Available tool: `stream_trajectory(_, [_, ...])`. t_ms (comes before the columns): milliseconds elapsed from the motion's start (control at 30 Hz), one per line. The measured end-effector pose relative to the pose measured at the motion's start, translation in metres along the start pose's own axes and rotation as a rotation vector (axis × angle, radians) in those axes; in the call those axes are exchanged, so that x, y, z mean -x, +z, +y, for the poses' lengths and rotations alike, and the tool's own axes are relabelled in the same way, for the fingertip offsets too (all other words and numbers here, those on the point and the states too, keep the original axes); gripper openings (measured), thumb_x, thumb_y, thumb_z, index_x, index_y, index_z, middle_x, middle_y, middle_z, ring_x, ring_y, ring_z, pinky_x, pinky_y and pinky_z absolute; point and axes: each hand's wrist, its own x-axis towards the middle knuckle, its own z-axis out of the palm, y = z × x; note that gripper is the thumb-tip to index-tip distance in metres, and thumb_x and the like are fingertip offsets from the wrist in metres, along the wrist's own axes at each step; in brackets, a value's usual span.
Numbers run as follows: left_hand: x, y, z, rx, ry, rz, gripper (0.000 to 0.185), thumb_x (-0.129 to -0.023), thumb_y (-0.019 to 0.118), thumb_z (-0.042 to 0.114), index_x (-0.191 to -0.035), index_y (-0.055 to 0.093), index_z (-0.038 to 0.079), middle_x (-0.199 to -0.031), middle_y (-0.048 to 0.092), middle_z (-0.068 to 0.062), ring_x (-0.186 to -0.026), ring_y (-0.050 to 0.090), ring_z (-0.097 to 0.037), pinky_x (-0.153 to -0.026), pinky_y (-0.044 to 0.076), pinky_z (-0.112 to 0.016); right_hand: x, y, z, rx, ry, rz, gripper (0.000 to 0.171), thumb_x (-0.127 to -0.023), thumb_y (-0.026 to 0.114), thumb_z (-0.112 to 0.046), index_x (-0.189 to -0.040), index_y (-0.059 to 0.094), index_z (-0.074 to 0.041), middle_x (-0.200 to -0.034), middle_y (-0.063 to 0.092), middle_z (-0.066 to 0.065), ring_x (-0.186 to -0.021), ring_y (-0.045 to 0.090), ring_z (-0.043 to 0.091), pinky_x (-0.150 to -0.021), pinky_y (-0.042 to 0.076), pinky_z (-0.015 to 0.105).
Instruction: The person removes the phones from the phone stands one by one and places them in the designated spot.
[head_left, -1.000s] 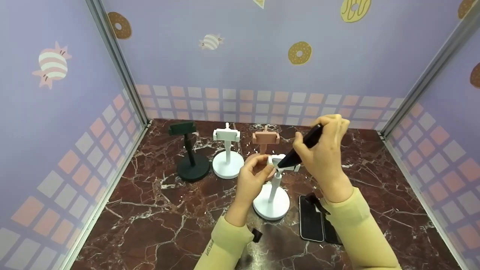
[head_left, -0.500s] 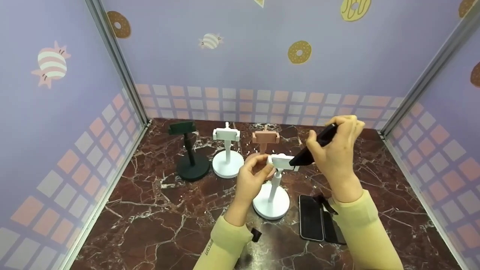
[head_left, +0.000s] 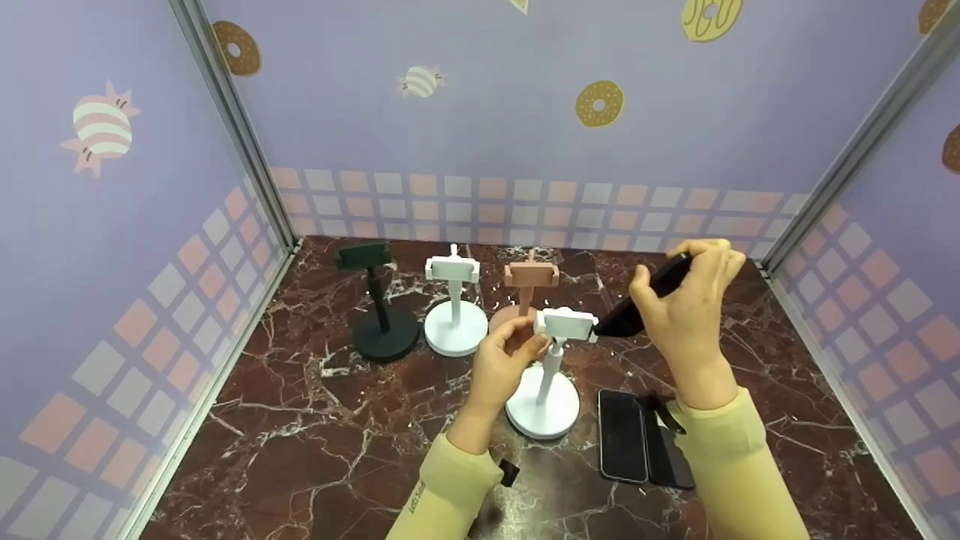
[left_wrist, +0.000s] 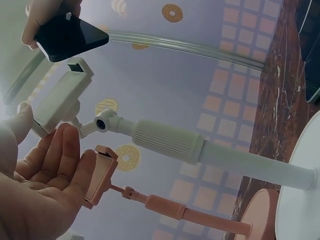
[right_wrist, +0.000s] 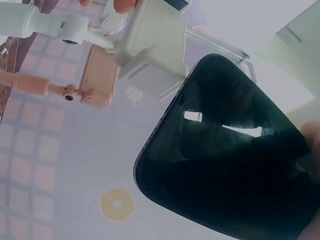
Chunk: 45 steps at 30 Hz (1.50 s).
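My right hand (head_left: 686, 315) grips a black smartphone (head_left: 621, 320), held tilted just right of the front white phone stand. In the right wrist view, the dark glossy smartphone (right_wrist: 220, 155) lies close beside the clamp (right_wrist: 157, 50); whether they touch cannot be told. My left hand (head_left: 499, 371) holds the left end of that stand's clamp (head_left: 568, 325). In the left wrist view, thumb and bent fingers (left_wrist: 65, 155) sit around the lower end of the white clamp (left_wrist: 62, 100). The front white phone stand (head_left: 551, 405) stands upright on its round base.
Behind stand a black phone stand (head_left: 384, 334), a second white phone stand (head_left: 455, 330) and a pink phone stand (head_left: 531, 275). Two more phones (head_left: 622, 435) lie at right, one partly under my right sleeve (head_left: 724, 442). Patterned walls (head_left: 480, 150) enclose the marble-look table (head_left: 315, 450).
My right hand has moved right with the smartphone, away from the front of the white clamp. My left hand's fingers have shifted slightly downward at the clamp's left end.
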Motion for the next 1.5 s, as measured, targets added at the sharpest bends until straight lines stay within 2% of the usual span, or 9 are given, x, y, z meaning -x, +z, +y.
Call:
stream_trajectory(33, [0.000, 0.000, -0.003, -0.008, -0.012, 0.003, 0.033, -0.093, 0.075, 0.007, -0.118, 0.066, -0.013, -0.110, 0.070, -0.029, -0.093, 0.066, -0.006, -0.083, 0.058, -0.019, 0.001, -0.001, 0.001, 0.003, 0.004, -0.002, 0.035, -0.078, 0.068, -0.004, -0.100, 0.045, 0.011, -0.096, 0.043, 0.026, -0.100, 0.029, 0.030, -0.092, 0.023, 0.035])
stream_trajectory(133, [0.000, 0.001, -0.009, -0.040, -0.025, 0.009, 0.034, -0.090, 0.078, 0.007, -0.116, 0.067, -0.012, -0.108, 0.072, -0.028, -0.098, 0.072, -0.021, -0.086, 0.061, -0.024, 0.003, -0.003, 0.006, 0.013, 0.004, -0.002, 0.035, -0.079, 0.069, -0.003, -0.100, 0.045, 0.011, -0.096, 0.043, 0.027, -0.101, 0.030, 0.031, -0.093, 0.023, 0.036])
stream_trajectory(267, [0.001, 0.003, -0.021, -0.111, -0.001, 0.012, 0.033, -0.087, 0.081, 0.007, -0.113, 0.068, -0.010, -0.106, 0.074, -0.028, -0.103, 0.073, -0.040, -0.089, 0.062, -0.033, 0.008, -0.003, 0.012, 0.024, -0.010, 0.000, 0.036, -0.078, 0.070, -0.004, -0.100, 0.045, 0.010, -0.095, 0.042, 0.026, -0.099, 0.030, 0.034, -0.093, 0.022, 0.037])
stream_trajectory(467, [0.003, 0.008, -0.042, -0.264, 0.041, -0.027, 0.035, -0.083, 0.084, 0.009, -0.111, 0.070, -0.008, -0.108, 0.075, -0.027, -0.102, 0.074, -0.042, -0.090, 0.062, -0.037, 0.016, -0.004, 0.021, 0.034, -0.016, 0.002, 0.035, -0.078, 0.070, -0.004, -0.100, 0.046, 0.010, -0.094, 0.042, 0.025, -0.097, 0.030, 0.037, -0.093, 0.021, 0.037])
stream_trajectory(700, [0.007, 0.013, -0.054, -0.379, 0.080, -0.029, 0.040, -0.081, 0.086, 0.017, -0.113, 0.073, -0.002, -0.109, 0.077, -0.018, -0.102, 0.076, -0.032, -0.091, 0.062, -0.036, 0.025, -0.006, 0.029, 0.062, -0.002, -0.018, 0.034, -0.079, 0.069, -0.003, -0.099, 0.045, 0.009, -0.096, 0.041, 0.025, -0.097, 0.028, 0.038, -0.089, 0.021, 0.038])
stream_trajectory(967, [0.007, 0.017, -0.059, -0.385, 0.161, 0.000, 0.033, -0.080, 0.085, 0.018, -0.106, 0.076, 0.000, -0.102, 0.079, -0.016, -0.092, 0.078, -0.029, -0.084, 0.063, -0.031, 0.037, -0.007, 0.041, 0.095, -0.003, -0.047, 0.032, -0.078, 0.068, -0.003, -0.099, 0.045, 0.008, -0.094, 0.041, 0.025, -0.093, 0.028, 0.041, -0.089, 0.018, 0.039])
stream_trajectory(1233, [0.008, 0.020, -0.059, -0.386, 0.168, 0.030, 0.033, -0.080, 0.086, 0.020, -0.105, 0.077, -0.001, -0.101, 0.079, -0.019, -0.092, 0.077, -0.031, -0.082, 0.064, -0.038, 0.054, -0.009, 0.056, 0.143, 0.011, -0.088, 0.032, -0.080, 0.067, -0.004, -0.101, 0.045, 0.007, -0.094, 0.039, 0.025, -0.092, 0.026, 0.043, -0.084, 0.020, 0.044])
stream_trajectory(1500, [0.007, 0.022, -0.059, -0.374, 0.193, 0.041, 0.032, -0.080, 0.085, 0.017, -0.105, 0.077, -0.003, -0.103, 0.079, -0.019, -0.094, 0.078, -0.031, -0.082, 0.063, -0.027, 0.072, -0.014, 0.069, 0.188, 0.091, -0.110, 0.034, -0.078, 0.069, -0.001, -0.102, 0.047, 0.007, -0.096, 0.041, 0.025, -0.093, 0.028, 0.043, -0.080, 0.024, 0.046])
